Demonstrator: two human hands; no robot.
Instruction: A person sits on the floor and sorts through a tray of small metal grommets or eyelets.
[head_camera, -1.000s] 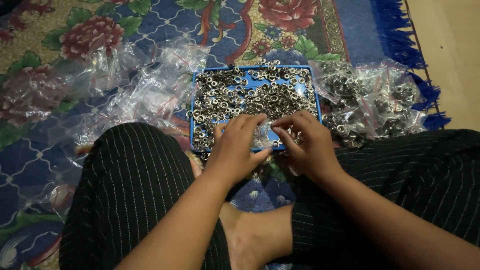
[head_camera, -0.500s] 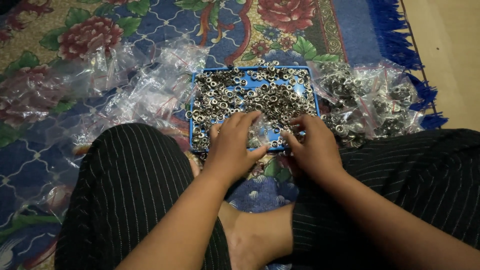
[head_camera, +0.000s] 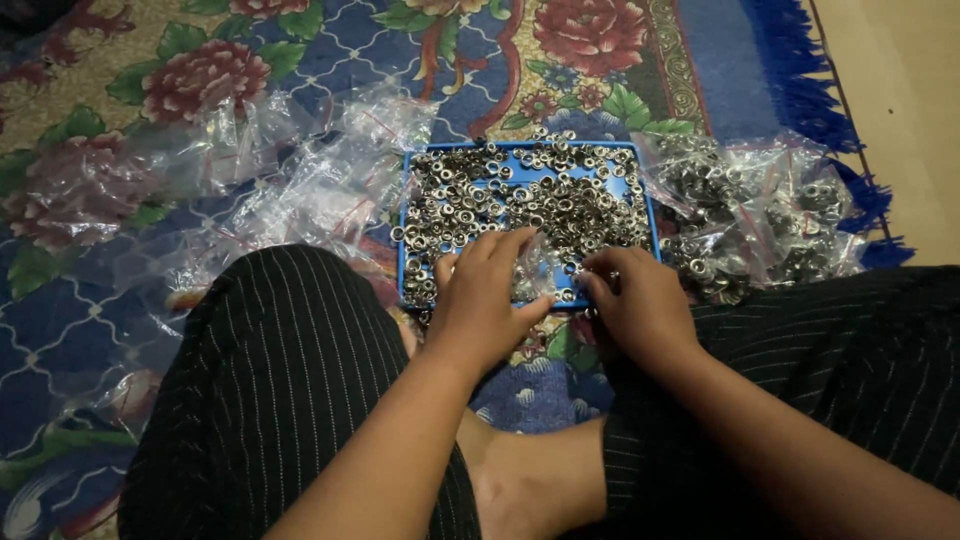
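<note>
A flat blue tray (head_camera: 404, 228) lies on the carpet in front of my crossed legs, covered with several small silver metal rings (head_camera: 530, 200). My left hand (head_camera: 483, 300) rests on the tray's near edge, fingers bent over a small clear plastic bag (head_camera: 537, 272). My right hand (head_camera: 637, 305) is just right of it, fingertips pinching at the same bag's opening among the rings. Whether the bag holds any rings is hidden by my fingers.
Empty clear plastic bags (head_camera: 300, 185) are heaped left of the tray. Filled bags of rings (head_camera: 760, 215) lie to its right near the blue carpet fringe (head_camera: 800, 90). My black striped trousers (head_camera: 290, 390) and bare foot (head_camera: 530, 480) fill the foreground.
Both hands have shifted slightly toward me along the tray's near edge; the left hand's fingers have curled further over the small bag.
</note>
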